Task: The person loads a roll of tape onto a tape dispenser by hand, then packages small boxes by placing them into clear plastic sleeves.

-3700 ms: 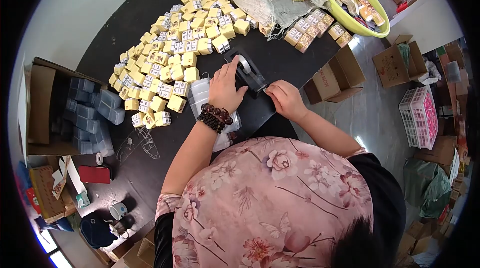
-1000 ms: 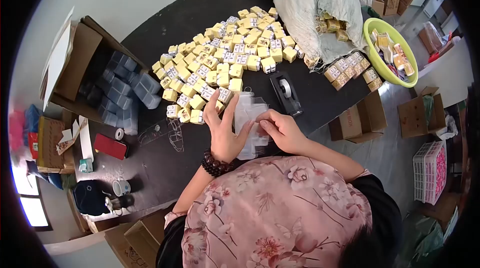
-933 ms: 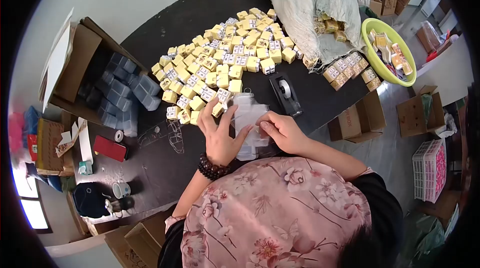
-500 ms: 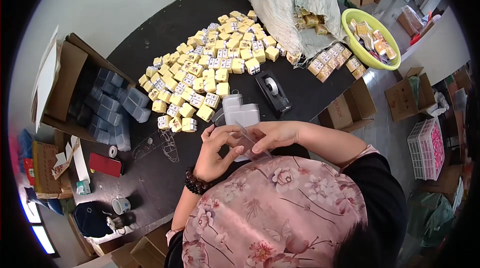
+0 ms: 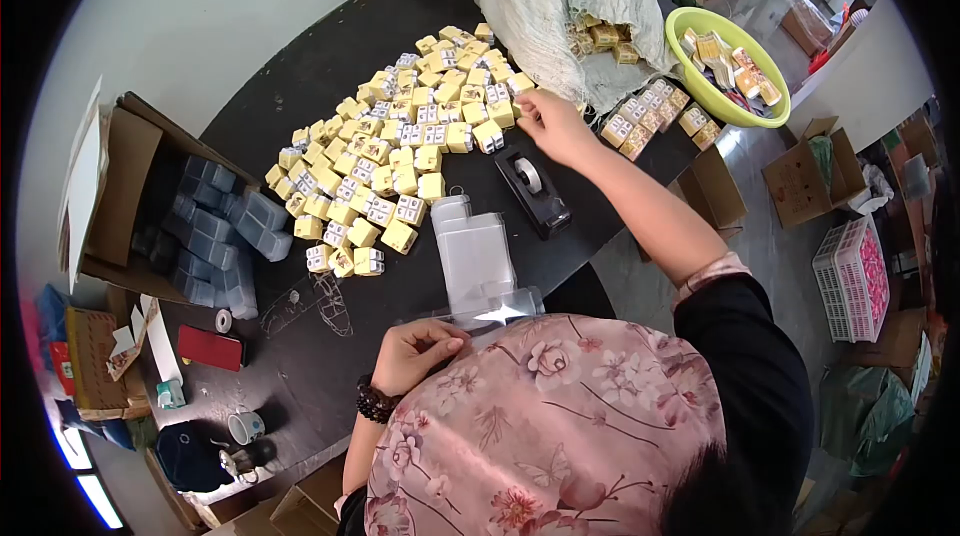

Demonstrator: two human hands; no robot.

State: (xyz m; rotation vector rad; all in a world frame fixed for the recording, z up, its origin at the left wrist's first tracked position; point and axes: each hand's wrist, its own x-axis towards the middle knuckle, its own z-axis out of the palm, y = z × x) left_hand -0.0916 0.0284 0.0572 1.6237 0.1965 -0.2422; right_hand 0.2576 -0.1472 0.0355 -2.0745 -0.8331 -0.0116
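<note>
My left hand (image 5: 415, 354) is closed, its fingers pinching the edge of a clear plastic box (image 5: 505, 308) just in front of my chest. Flat clear plastic box blanks (image 5: 472, 251) lie on the table beyond it. My right hand (image 5: 556, 128) reaches out to the right edge of a spread of small yellow blocks (image 5: 405, 158) with white printed sides. Its fingers are slightly apart, with the fingertips right beside the blocks; whether they touch one I cannot tell. A black tape dispenser (image 5: 533, 191) stands just below that hand.
A carton (image 5: 125, 181) of clear plastic boxes (image 5: 215, 221) is at the left. Nearby are a red phone-like object (image 5: 211, 347) and a mug (image 5: 245, 426). A white woven sack (image 5: 520, 6) and a yellow-green basin (image 5: 680, 66) stand at the back right.
My right hand has left the clear plastic box and moved up and right to the yellow blocks. My left hand has moved slightly down with the box, which is now lower.
</note>
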